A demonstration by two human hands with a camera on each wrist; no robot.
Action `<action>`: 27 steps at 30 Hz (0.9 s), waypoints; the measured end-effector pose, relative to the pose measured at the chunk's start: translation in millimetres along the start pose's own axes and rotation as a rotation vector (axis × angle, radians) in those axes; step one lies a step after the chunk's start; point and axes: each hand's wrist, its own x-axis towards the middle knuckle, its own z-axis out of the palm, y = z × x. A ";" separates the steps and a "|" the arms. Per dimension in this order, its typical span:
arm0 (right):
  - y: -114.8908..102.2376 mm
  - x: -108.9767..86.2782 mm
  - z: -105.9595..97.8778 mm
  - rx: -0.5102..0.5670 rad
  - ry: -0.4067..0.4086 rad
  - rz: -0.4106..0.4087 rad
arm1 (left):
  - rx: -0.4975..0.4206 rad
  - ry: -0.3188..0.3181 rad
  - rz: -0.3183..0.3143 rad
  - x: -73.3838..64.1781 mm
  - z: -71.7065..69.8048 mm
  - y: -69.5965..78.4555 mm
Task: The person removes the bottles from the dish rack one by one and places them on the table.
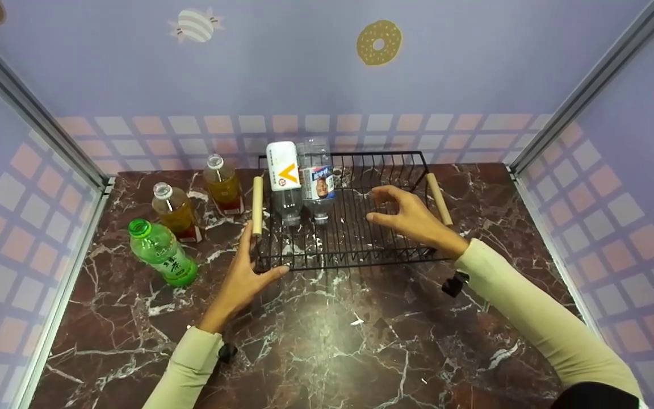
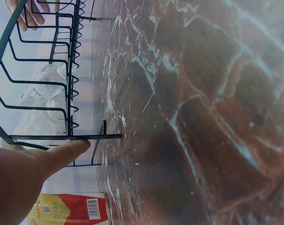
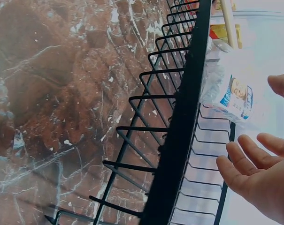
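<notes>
A black wire dish rack (image 1: 355,264) with wooden handles stands on the marble-patterned counter. Two clear plastic bottles lie side by side in its left part: one with a white label (image 1: 283,165), the other with a blue picture label (image 1: 317,183). At the rack's front left corner, my left hand (image 1: 242,275) rests with the fingers along the side and the thumb (image 2: 69,157) stretched across the front. My right hand (image 1: 412,218) hovers over the rack's right half, fingers spread and loosely bent, with nothing between them.
Left of the rack stand a green bottle (image 1: 162,253) and two amber-filled bottles, one in front (image 1: 176,213) and one farther back (image 1: 223,184). A wooden handle (image 1: 439,199) bounds the rack's right end. Patterned walls (image 1: 304,74) enclose the counter at the back and sides.
</notes>
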 end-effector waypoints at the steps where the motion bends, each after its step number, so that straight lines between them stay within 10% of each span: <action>1: -0.6 1.3 0.1 0.005 -0.002 0.006 | -0.011 0.002 0.003 0.1 0.5 -0.2; 27: 4.4 36.2 15.3 -0.027 -0.051 0.093 | -0.184 0.015 0.038 -2.5 5.7 -7.8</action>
